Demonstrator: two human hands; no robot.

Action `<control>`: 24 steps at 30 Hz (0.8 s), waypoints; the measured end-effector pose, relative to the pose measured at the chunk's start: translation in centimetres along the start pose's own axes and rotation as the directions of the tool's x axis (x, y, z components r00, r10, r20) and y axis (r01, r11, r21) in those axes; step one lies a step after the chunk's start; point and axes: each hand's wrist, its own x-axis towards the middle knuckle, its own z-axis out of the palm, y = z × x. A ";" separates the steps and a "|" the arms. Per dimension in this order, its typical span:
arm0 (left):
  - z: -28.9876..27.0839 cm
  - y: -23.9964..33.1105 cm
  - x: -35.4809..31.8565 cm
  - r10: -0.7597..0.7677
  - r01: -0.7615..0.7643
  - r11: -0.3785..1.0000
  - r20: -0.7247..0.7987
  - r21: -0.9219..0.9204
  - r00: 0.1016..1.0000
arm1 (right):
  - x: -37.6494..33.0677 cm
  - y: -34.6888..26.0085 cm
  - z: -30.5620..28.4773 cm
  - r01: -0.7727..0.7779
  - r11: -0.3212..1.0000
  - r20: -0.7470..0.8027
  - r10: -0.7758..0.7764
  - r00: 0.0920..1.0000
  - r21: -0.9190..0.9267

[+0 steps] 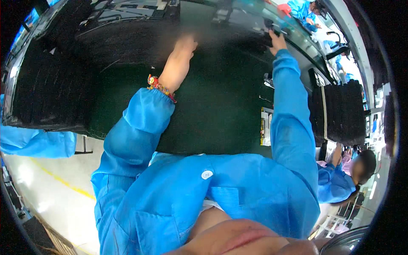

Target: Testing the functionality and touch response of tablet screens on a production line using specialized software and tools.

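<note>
Blur veils my left hand (182,53); I cannot tell how open it is or what it holds. My right hand (278,42), fingers partly spread, is at a dark object (269,24) too murky to identify or call gripped. Nearer me, my right sleeve (291,102) overlaps a flat white-and-yellow item (266,126) on the green worktop (208,114).

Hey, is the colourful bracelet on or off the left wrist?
On: the bracelet lies across the wrist of the left hand, just beyond the blue sleeve.

The green table (208,114) bears (leftward) black stacks (49,85).
</note>
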 end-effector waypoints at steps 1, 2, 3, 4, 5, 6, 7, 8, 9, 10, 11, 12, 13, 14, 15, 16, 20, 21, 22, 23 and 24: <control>0.4 -0.1 0.4 -0.004 0.004 1.000 0.022 -0.002 1.000 | 2.5 2.0 -0.6 0.040 0.983 -0.041 -0.048 0.998 -0.182; 1.2 -0.3 1.0 -0.007 0.005 1.000 0.070 0.029 0.998 | 6.7 5.6 -4.4 0.185 0.790 -0.018 -0.240 0.971 -0.585; 0.4 -0.7 0.8 -0.012 0.009 0.997 0.049 0.070 0.999 | 6.3 4.7 -3.7 0.179 0.543 0.041 -0.256 0.966 -0.820; 0.1 -0.9 0.6 -0.025 0.022 0.997 0.049 0.073 0.998 | 5.4 2.9 -4.1 0.152 0.231 0.090 -0.258 0.962 -0.961; 0.2 -0.8 0.7 -0.014 0.005 0.993 0.072 0.114 0.997 | 6.1 2.1 -6.7 0.239 0.298 0.143 -0.309 0.940 -0.924; 0.2 -0.8 0.9 -0.002 -0.012 0.988 0.086 0.154 0.996 | 5.9 1.4 -8.5 0.276 0.345 0.138 -0.375 0.917 -0.897; -0.4 -0.6 0.4 -0.005 -0.003 0.988 0.052 0.154 0.999 | 2.2 -1.0 -7.0 0.293 0.344 0.148 -0.391 0.909 -0.892; -0.5 -0.4 0.1 0.028 -0.038 0.981 0.058 0.191 0.998 | -1.6 -2.5 -6.6 0.284 0.346 0.131 -0.406 0.905 -0.894; 0.3 -0.3 0.3 0.057 -0.081 0.971 0.111 0.224 0.992 | -1.6 -0.2 -8.4 0.262 0.290 0.159 -0.333 0.929 -0.921; 0.6 -0.1 0.2 0.050 -0.076 0.971 0.121 0.227 0.991 | -1.0 2.7 -8.7 0.272 0.234 0.211 -0.254 0.944 -0.934; 0.4 0.0 0.0 0.057 -0.085 0.966 0.120 0.244 0.991 | -3.8 4.4 -6.0 0.170 0.102 0.171 -0.004 0.985 -0.980; 0.6 0.2 -0.1 0.068 -0.101 0.961 0.132 0.259 0.989 | -3.7 6.0 -5.1 0.257 -0.039 0.243 0.207 0.948 -0.966; 0.8 0.2 -0.2 0.069 -0.104 0.960 0.141 0.259 0.988 | -3.5 6.0 -6.4 0.240 -0.014 0.237 0.127 0.963 -0.971; 1.1 0.1 -0.2 0.075 -0.112 0.961 0.152 0.253 0.986 | -3.3 5.8 -7.6 0.228 0.011 0.228 0.045 0.973 -0.974; 1.2 -0.1 -0.4 0.080 -0.120 0.960 0.164 0.254 0.983 | -2.6 5.7 -8.1 0.223 0.023 0.224 0.042 0.974 -0.975; 1.6 -0.3 -0.4 0.081 -0.127 0.958 0.180 0.259 0.980 | -1.0 5.4 -9.4 0.318 -0.013 0.313 -0.220 0.924 -0.948; 1.2 -1.7 -0.8 0.128 -0.225 0.867 0.238 0.445 0.963 | -10.8 -6.4 2.7 0.594 0.690 0.539 -0.341 0.771 -0.414; 1.5 -1.8 -0.9 0.089 -0.202 0.858 0.251 0.472 0.964 | -13.9 -8.0 5.4 0.421 0.882 0.576 -0.236 0.782 -0.210; 1.6 -1.9 -1.0 0.049 -0.176 0.847 0.256 0.501 0.965 | -16.2 -9.5 8.2 0.203 0.970 0.615 -0.079 0.785 -0.135; 1.8 -2.3 -1.0 0.053 -0.183 0.846 0.264 0.500 0.963 | -14.9 -10.7 9.8 -0.175 0.980 0.782 0.179 0.597 -0.091; 1.4 -3.1 -1.0 0.025 -0.167 0.830 0.265 0.531 0.964 | -16.6 -11.9 13.0 -0.204 0.964 0.775 0.257 0.577 -0.169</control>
